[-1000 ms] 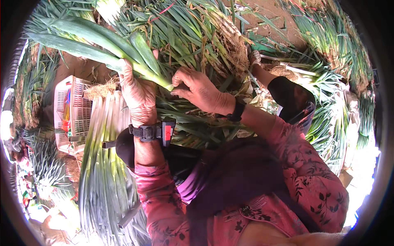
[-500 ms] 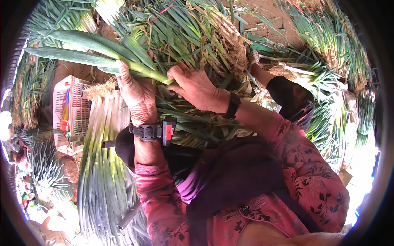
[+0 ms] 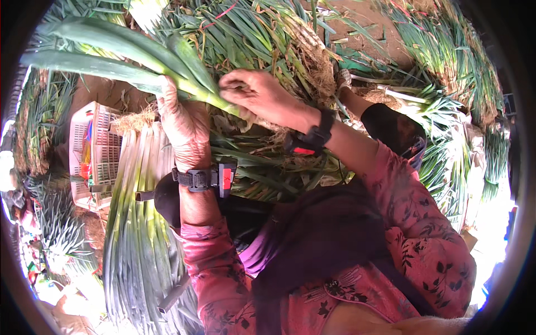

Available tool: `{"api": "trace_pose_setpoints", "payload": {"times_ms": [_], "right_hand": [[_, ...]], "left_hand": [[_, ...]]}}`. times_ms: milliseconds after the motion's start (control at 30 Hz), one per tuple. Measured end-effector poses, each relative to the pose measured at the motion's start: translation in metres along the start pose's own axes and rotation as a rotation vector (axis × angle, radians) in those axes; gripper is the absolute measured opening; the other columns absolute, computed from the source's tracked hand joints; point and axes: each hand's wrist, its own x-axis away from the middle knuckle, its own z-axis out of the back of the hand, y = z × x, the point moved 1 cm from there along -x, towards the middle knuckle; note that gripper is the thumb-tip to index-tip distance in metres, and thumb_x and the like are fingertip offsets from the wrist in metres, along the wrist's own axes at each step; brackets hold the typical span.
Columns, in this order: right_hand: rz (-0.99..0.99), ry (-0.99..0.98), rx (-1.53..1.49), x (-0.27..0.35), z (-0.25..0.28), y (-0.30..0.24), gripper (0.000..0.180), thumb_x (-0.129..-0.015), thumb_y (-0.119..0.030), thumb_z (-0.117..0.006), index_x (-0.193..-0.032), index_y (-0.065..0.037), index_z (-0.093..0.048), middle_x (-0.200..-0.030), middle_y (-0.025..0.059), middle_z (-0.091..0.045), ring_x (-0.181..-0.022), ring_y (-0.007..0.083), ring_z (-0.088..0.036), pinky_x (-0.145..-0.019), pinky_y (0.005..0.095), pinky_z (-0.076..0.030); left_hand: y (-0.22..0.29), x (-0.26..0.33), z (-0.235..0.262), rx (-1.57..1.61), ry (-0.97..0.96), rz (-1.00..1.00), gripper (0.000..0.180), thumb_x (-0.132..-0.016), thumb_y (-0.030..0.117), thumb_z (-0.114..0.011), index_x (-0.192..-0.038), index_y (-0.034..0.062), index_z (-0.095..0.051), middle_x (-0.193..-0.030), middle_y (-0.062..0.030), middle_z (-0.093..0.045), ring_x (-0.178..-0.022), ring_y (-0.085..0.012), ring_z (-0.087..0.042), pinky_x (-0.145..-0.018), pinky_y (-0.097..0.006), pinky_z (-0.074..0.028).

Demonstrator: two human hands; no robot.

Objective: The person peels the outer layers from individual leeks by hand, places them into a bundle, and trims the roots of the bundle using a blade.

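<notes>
My left hand [image 3: 184,120] is closed around the pale green stem of a thick leek [image 3: 192,86]. Its broad leaves fan out to the upper left, past the thumb. My right hand [image 3: 265,97] lies over the lower part of the same stem, fingers curled, the hand slightly blurred. What its fingers hold, if anything, is hidden. Beside my left forearm, a bundle of trimmed leeks [image 3: 142,223] lies with roots toward the top and leaves toward the bottom.
A pale plastic basket [image 3: 103,159] with colourful items stands left of the bundle. Piles of untrimmed leeks [image 3: 245,44] lie ahead, with more leeks [image 3: 452,61] on the right. Bare soil [image 3: 368,25] shows at the top. My dark-clad knee [image 3: 393,125] is at right.
My right hand has turned over and shifted slightly, its fingertips lifting from a pinch at the stem. The leek's leaves have swung a little up and left; my left hand keeps its grip.
</notes>
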Motion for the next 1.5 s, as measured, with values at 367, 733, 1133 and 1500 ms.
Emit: {"api": "trace_pose_setpoints", "payload": {"times_ms": [367, 733, 1133, 1500], "right_hand": [[-0.293, -0.188, -0.136, -0.004, 0.000, 0.015, 0.020, -0.089, -0.012, -0.063, -0.102, 0.002, -0.059, -0.074, 0.0026, -0.062, -0.053, 0.0059, -0.053, -0.048, 0.0225, -0.044], [-0.397, -0.179, -0.415, 0.004, 0.003, 0.019, 0.019, -0.088, -0.008, -0.059, -0.100, 0.007, -0.057, -0.076, 0.0113, -0.065, -0.059, 0.0162, -0.066, -0.052, 0.0306, -0.057], [-0.600, -0.321, 0.130, 0.075, 0.009, 0.131, 0.018, -0.084, -0.013, -0.059, -0.091, 0.004, -0.062, -0.075, 0.0099, -0.065, -0.055, 0.0154, -0.062, -0.047, 0.0321, -0.048], [-0.163, -0.113, -0.048, 0.049, 0.020, 0.035, 0.024, -0.083, -0.015, -0.071, -0.099, -0.001, -0.060, -0.084, 0.0067, -0.061, -0.072, 0.0125, -0.059, -0.066, 0.0301, -0.048]], "left_hand": [[-0.012, 0.009, -0.004, -0.319, 0.098, 0.016, 0.040, -0.090, 0.020, -0.066, -0.124, 0.0049, -0.053, -0.116, -0.0067, -0.060, -0.103, -0.0184, -0.058, -0.090, -0.037, -0.048], [-0.015, 0.005, 0.002, -0.234, -0.011, 0.135, 0.039, -0.088, 0.022, -0.068, -0.122, 0.0063, -0.054, -0.115, -0.0061, -0.061, -0.103, -0.0204, -0.060, -0.091, -0.041, -0.048], [-0.007, 0.011, -0.003, 0.005, -0.012, 0.116, 0.041, -0.090, 0.027, -0.065, -0.119, 0.0008, -0.055, -0.102, -0.0110, -0.063, -0.082, -0.0206, -0.060, -0.069, -0.032, -0.050], [-0.017, 0.009, -0.013, -0.003, -0.318, 0.198, 0.053, -0.094, 0.021, -0.058, -0.141, 0.0102, -0.036, -0.132, -0.0219, -0.049, -0.106, -0.0302, -0.058, -0.080, -0.038, -0.052]]}}
